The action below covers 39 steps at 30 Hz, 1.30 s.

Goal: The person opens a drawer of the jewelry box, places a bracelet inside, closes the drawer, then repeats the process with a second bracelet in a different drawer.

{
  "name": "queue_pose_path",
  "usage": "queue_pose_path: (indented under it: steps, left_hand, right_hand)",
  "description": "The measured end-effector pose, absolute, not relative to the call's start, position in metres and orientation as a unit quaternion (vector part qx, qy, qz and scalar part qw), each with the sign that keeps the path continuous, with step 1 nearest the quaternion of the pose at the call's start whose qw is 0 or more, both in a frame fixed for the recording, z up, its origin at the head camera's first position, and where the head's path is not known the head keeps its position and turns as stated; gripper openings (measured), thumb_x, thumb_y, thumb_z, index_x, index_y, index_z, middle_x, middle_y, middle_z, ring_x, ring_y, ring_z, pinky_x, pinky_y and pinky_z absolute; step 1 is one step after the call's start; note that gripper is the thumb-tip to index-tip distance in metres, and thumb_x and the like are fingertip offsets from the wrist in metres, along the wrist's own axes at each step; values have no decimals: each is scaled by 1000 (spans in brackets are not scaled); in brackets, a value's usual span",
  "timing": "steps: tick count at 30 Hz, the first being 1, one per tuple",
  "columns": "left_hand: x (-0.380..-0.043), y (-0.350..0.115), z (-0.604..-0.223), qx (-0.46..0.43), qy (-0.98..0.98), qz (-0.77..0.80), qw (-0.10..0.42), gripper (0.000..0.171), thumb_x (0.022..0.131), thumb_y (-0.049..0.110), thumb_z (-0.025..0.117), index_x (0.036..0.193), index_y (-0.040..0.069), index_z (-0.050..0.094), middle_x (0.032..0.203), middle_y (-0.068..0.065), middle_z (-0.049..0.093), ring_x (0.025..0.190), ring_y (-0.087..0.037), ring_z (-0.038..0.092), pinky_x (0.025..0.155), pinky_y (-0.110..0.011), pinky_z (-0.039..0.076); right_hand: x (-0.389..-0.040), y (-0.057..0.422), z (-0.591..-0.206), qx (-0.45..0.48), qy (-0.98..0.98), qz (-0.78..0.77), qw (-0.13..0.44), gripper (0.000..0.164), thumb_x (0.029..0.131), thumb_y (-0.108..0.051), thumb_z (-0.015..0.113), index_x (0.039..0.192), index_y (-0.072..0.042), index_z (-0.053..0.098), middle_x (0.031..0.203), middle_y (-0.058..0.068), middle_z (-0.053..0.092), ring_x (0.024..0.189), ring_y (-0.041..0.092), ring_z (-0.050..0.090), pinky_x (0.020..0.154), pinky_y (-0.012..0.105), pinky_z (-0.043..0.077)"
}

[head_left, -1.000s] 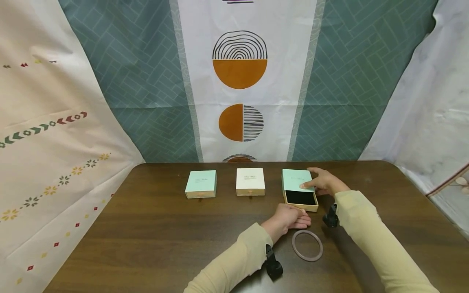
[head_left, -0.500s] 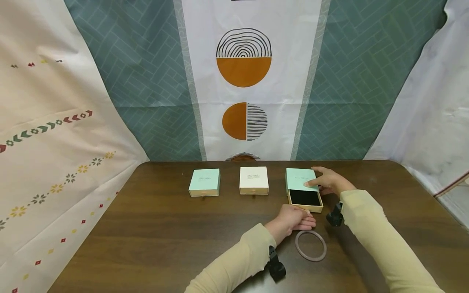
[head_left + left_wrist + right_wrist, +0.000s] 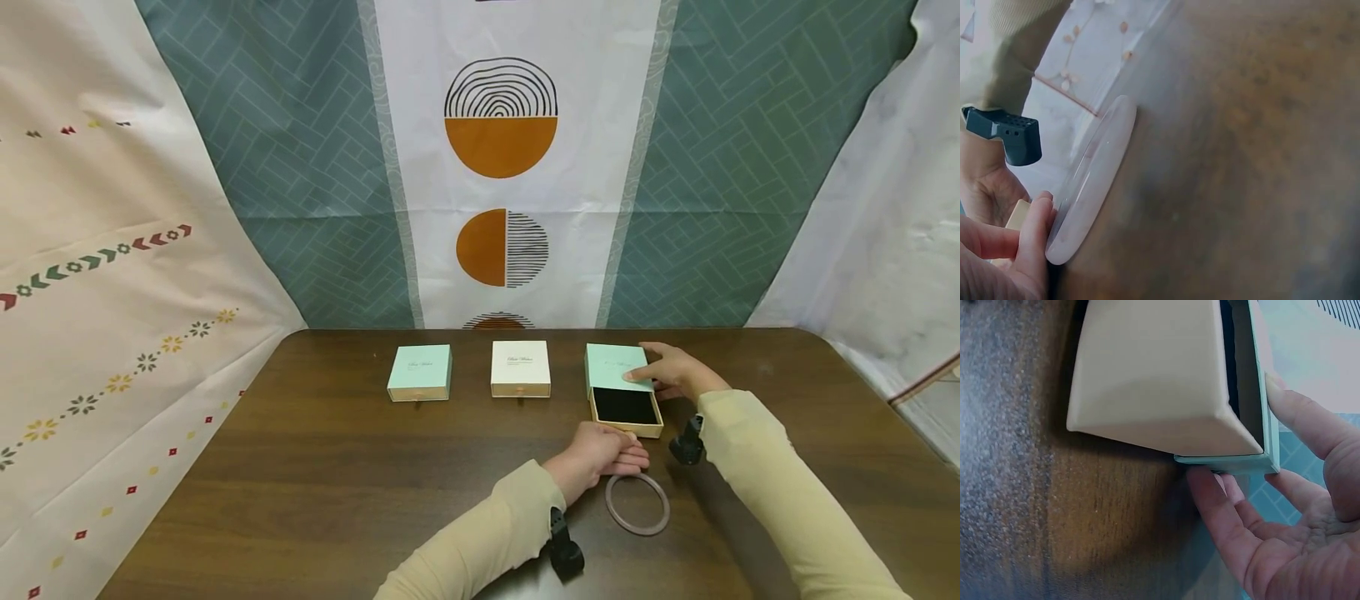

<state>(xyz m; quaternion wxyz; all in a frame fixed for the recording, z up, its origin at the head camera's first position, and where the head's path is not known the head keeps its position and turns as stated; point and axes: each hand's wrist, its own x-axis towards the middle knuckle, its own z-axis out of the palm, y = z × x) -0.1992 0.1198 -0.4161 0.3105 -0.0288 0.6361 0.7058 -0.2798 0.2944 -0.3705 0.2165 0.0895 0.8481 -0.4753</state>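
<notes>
Left hand (image 3: 1004, 250) resting fingers on the ring (image 3: 1091, 181), touching (clear only up close); right hand (image 3: 671, 372) pinching the sleeve (image 3: 613, 367), drawer (image 3: 626, 411) sticking out; brown table (image 3: 337, 467), patterned curtain (image 3: 501, 167) behind.

A dark brown wooden table (image 3: 337, 492) with a rounded far right corner fills the lower half of the head view, its grain running left to right. Behind it hangs a teal backdrop (image 3: 300, 167) printed with a pale herringbone pattern. Down its middle runs a white panel (image 3: 517, 25) bearing orange and black-lined half circles stacked one above another. On the left a cream cloth (image 3: 90, 275) slants toward the table, carrying rows of small arrows, flowers and red diamonds. On the right hangs a pale, faintly marbled sheet (image 3: 885, 208). The light is even and soft, with a mild sheen on the tabletop.
</notes>
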Motion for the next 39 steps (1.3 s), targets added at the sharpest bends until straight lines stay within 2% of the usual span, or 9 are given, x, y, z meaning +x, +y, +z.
queue_pose_path:
  steps: [10,24,39]
  left_hand:
    - [-195,121,-419,-32,619,722,308,20,94,5,57,90,-10,69,91,-28,69,88,-30,71,73,-32,58]
    - [-189,118,-417,-33,609,725,319,22,95,6,56,93,-13,68,94,-28,69,93,-32,69,78,-35,57]
    - [-182,118,-417,-49,604,730,318,17,94,3,56,94,-10,68,93,-25,70,93,-32,69,77,-34,57]
  right_hand:
    - [-282,296,-373,90,846,-477,220,96,89,-19,68,152,-3,-2,152,35,-3,131,53,29,101,55,42]
    - [-282,296,-373,87,851,-470,216,96,89,-21,69,152,-3,-1,152,35,-1,132,54,28,101,55,42]
    - [-276,294,-371,85,853,-469,214,95,89,-20,68,152,-1,-1,152,36,-3,131,55,27,100,55,42]
